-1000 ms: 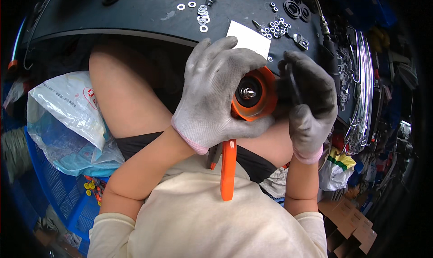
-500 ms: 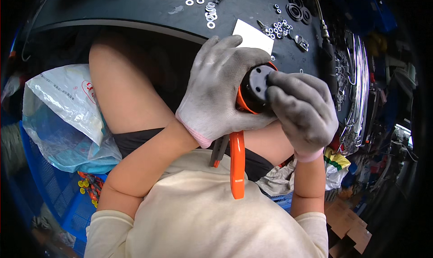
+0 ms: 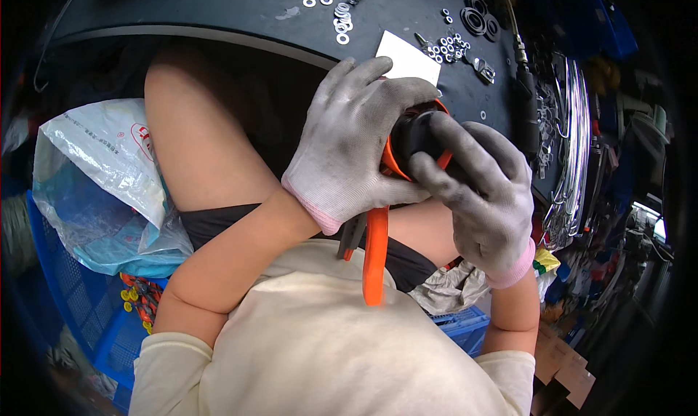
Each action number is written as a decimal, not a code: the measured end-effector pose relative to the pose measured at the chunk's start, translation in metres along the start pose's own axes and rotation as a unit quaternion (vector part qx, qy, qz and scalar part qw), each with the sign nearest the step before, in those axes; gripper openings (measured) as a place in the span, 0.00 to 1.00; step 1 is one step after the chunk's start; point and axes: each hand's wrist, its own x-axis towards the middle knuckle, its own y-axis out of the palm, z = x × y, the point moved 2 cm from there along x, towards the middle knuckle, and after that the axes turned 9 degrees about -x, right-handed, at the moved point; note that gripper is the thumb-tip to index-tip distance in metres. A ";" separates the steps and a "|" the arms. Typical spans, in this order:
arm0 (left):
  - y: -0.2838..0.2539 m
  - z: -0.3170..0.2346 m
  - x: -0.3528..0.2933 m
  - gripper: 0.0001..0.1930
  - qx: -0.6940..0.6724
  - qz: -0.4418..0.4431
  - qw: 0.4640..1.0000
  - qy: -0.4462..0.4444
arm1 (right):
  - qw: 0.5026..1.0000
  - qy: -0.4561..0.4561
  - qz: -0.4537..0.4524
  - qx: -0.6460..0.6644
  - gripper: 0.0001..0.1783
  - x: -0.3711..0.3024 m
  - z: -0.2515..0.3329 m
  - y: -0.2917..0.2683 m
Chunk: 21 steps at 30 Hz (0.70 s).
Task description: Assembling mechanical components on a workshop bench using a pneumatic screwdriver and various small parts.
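My left hand [image 3: 352,136], in a grey-white knit glove, wraps round the barrel of an orange tool [image 3: 375,260] above my lap. The tool's long orange handle hangs down toward my shirt, beside a dark grey lever [image 3: 352,234]. Set within the barrel's round orange rim is a black round part [image 3: 413,136]. My gloved right hand [image 3: 491,198] grips this part with its thumb and forefinger. Its other fingers are bent and partly cover the part's right side. How deep the part sits in the rim I cannot tell.
The dark workbench [image 3: 218,9] carries washers [image 3: 343,25], a white card [image 3: 406,56], a pile of nuts [image 3: 451,49] and black rings [image 3: 474,20]. Metal rods [image 3: 574,132] hang at its right. A plastic bag [image 3: 102,169] lies over a blue crate [image 3: 69,270] at left.
The black part's flat face with holes no longer shows; a smooth dark side is seen in the rim. My right hand has turned and its forefinger has reached over the part.
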 end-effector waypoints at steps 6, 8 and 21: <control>0.000 -0.002 0.002 0.40 0.003 -0.003 1.000 -0.002 | 0.998 -0.002 0.039 0.047 0.22 0.010 -0.006 -0.001; 0.000 -0.002 0.002 0.38 0.000 -0.004 1.000 -0.008 | 0.999 -0.008 0.042 0.018 0.23 0.006 -0.010 -0.005; 0.004 0.001 0.000 0.40 0.018 -0.010 1.000 0.009 | 0.983 0.123 0.052 0.123 0.35 -0.005 0.009 -0.007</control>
